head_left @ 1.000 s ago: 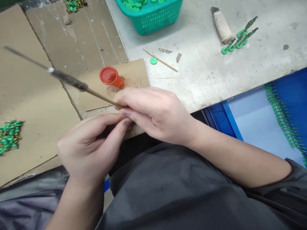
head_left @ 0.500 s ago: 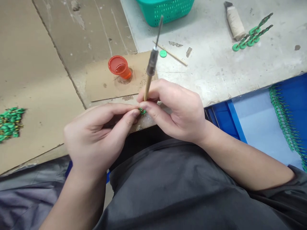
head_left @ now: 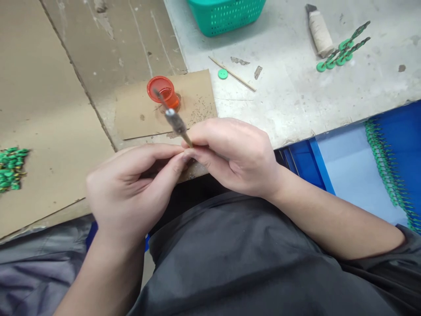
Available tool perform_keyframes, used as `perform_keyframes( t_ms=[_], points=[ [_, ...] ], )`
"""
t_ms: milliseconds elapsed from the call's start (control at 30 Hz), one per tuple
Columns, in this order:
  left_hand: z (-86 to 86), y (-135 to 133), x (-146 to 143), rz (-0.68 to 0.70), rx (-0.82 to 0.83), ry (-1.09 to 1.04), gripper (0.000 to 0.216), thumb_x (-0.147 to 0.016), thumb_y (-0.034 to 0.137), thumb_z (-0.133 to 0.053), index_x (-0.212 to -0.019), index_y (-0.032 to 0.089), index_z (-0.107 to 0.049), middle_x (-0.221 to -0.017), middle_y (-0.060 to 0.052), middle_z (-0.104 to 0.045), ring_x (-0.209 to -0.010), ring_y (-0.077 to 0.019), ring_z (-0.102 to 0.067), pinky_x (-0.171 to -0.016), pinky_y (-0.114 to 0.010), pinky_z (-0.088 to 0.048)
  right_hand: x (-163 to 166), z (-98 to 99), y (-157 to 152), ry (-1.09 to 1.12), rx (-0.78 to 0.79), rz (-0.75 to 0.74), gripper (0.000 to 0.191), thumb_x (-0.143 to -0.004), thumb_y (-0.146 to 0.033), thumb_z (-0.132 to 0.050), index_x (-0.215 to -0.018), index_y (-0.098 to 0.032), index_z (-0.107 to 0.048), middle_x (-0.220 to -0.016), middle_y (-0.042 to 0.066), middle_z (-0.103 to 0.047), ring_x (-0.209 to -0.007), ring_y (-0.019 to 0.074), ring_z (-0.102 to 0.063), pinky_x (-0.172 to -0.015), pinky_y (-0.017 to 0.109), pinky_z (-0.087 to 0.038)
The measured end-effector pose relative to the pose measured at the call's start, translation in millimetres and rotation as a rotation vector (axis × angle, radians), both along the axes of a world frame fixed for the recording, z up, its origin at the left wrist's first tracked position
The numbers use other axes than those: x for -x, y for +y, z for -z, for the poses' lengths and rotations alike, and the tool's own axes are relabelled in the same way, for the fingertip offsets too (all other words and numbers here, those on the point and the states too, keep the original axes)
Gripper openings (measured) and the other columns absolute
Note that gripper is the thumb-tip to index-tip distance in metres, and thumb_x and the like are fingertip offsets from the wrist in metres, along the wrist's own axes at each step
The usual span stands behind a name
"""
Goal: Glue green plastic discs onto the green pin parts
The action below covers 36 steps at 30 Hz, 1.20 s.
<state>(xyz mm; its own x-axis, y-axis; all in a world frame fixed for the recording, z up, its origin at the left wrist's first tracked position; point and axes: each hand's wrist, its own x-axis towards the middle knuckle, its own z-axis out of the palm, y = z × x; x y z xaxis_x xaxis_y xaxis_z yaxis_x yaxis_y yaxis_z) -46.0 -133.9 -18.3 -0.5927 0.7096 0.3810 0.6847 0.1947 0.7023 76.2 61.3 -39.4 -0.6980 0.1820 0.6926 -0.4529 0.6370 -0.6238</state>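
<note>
My right hand (head_left: 237, 156) is closed around the wooden handle of a thin pointed tool (head_left: 174, 119), whose blurred metal tip points up-left toward a small orange cup (head_left: 162, 91). My left hand (head_left: 131, 188) is pinched, thumb and forefinger meeting the right fingertips at the table's front edge. What the left fingers pinch is hidden now. The orange cup stands on a small cardboard sheet (head_left: 197, 98) just beyond my hands.
A teal basket (head_left: 226, 15) sits at the back. A loose green button (head_left: 222, 74) and wooden stick (head_left: 233, 74) lie on the grey table. Green pieces strung on rods (head_left: 342, 48) and a thread spool (head_left: 319, 28) lie far right. A green pile (head_left: 11, 169) lies left; a blue tray (head_left: 362, 158) right.
The tool swung from pointing far left, to upright, and now leans up-left toward the orange cup. A small green piece seen between my fingertips half a second ago is now hidden.
</note>
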Motion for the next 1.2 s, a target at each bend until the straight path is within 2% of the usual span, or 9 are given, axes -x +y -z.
perform_keyframes(
  t_ms=[100, 233, 500, 633, 733, 867, 1033, 1100, 1200],
  points=[
    [-2.0, -0.7, -2.3, -0.032, 0.020, -0.029, 0.003, -0.117, 0.033, -0.091, -0.117, 0.034, -0.095, -0.116, 0.005, -0.089, -0.101, -0.0153, -0.086, -0.097, -0.023, -0.070, -4.0, -2.3, 2.3, -0.054, 0.044, 0.064, 0.009, -0.127, -0.021, -0.066, -0.126, -0.022, -0.075, -0.118, 0.001, -0.088, -0.108, 0.0145, -0.085, -0.104, 0.029, -0.070],
    [-3.1, -0.6, -4.4, -0.070, 0.034, -0.059, 0.004, -0.116, 0.037, -0.092, -0.116, 0.034, -0.095, -0.112, 0.003, -0.089, -0.096, -0.0168, -0.085, -0.095, -0.027, -0.071, -9.5, -3.3, 2.1, -0.184, 0.042, 0.179, 0.014, -0.130, -0.036, -0.062, -0.121, -0.031, -0.072, -0.112, -0.003, -0.080, -0.103, 0.0179, -0.081, -0.104, 0.039, -0.074],
    [-3.6, 0.4, -3.2, -0.031, 0.018, -0.060, 0.005, -0.118, 0.033, -0.089, -0.116, 0.033, -0.094, -0.116, 0.005, -0.089, -0.100, -0.0139, -0.085, -0.095, -0.021, -0.069, -6.3, 0.7, 0.7, -0.116, 0.013, 0.146, 0.013, -0.129, -0.032, -0.065, -0.118, -0.028, -0.070, -0.108, -0.006, -0.077, -0.097, 0.0130, -0.081, -0.096, 0.033, -0.074],
    [-2.9, -0.2, -3.3, -0.008, 0.014, -0.043, 0.007, -0.118, 0.029, -0.088, -0.117, 0.033, -0.094, -0.117, 0.006, -0.089, -0.102, -0.0104, -0.084, -0.096, -0.016, -0.066, -5.1, -0.2, 0.8, -0.125, -0.010, 0.126, 0.017, -0.130, -0.034, -0.059, -0.119, -0.028, -0.071, -0.108, -0.010, -0.077, -0.100, 0.0099, -0.082, -0.096, 0.029, -0.071],
    [-2.2, 0.7, -2.9, 0.001, -0.006, -0.034, 0.012, -0.118, 0.025, -0.087, -0.117, 0.034, -0.094, -0.116, 0.008, -0.089, -0.103, -0.0103, -0.084, -0.097, -0.015, -0.066, -4.4, -1.3, -0.4, -0.135, -0.019, 0.115, 0.021, -0.131, -0.034, -0.058, -0.117, -0.027, -0.071, -0.106, -0.008, -0.077, -0.099, 0.0108, -0.083, -0.096, 0.028, -0.071],
    [-0.9, 0.2, 0.0, -0.001, -0.004, -0.024, 0.011, -0.116, 0.026, -0.087, -0.118, 0.035, -0.094, -0.115, 0.006, -0.089, -0.103, -0.0148, -0.086, -0.099, -0.021, -0.069, -2.7, -2.1, -3.3, -0.182, -0.031, 0.123, 0.021, -0.132, -0.035, -0.057, -0.119, -0.028, -0.073, -0.107, -0.005, -0.079, -0.101, 0.0143, -0.084, -0.099, 0.032, -0.073],
    [1.2, -3.3, 4.3, -0.028, 0.002, -0.007, 0.013, -0.113, 0.025, -0.087, -0.115, 0.035, -0.094, -0.110, 0.007, -0.088, -0.100, -0.0133, -0.085, -0.098, -0.019, -0.066, 0.9, -3.8, -5.7, -0.186, -0.033, 0.052, 0.020, -0.130, -0.025, -0.055, -0.121, -0.027, -0.072, -0.112, -0.005, -0.080, -0.109, 0.0139, -0.084, -0.102, 0.030, -0.071],
    [0.9, -3.3, 3.3, -0.039, 0.002, -0.043, 0.010, -0.112, 0.029, -0.089, -0.115, 0.036, -0.095, -0.111, 0.005, -0.089, -0.100, -0.0145, -0.085, -0.097, -0.020, -0.067, 0.5, -5.9, -4.5, -0.149, 0.000, 0.088, 0.021, -0.130, -0.028, -0.059, -0.112, -0.027, -0.071, -0.104, -0.004, -0.077, -0.099, 0.0140, -0.081, -0.095, 0.030, -0.071],
    [-0.8, -1.2, -0.9, -0.086, 0.024, -0.151, 0.005, -0.109, 0.037, -0.094, -0.113, 0.037, -0.096, -0.107, 0.002, -0.088, -0.091, -0.0150, -0.083, -0.088, -0.021, -0.069, -3.0, -10.2, 0.9, -0.077, 0.142, 0.243, 0.024, -0.126, -0.035, -0.070, -0.103, -0.029, -0.066, -0.100, -0.001, -0.075, -0.088, 0.0166, -0.076, -0.084, 0.033, -0.071]
  ],
)
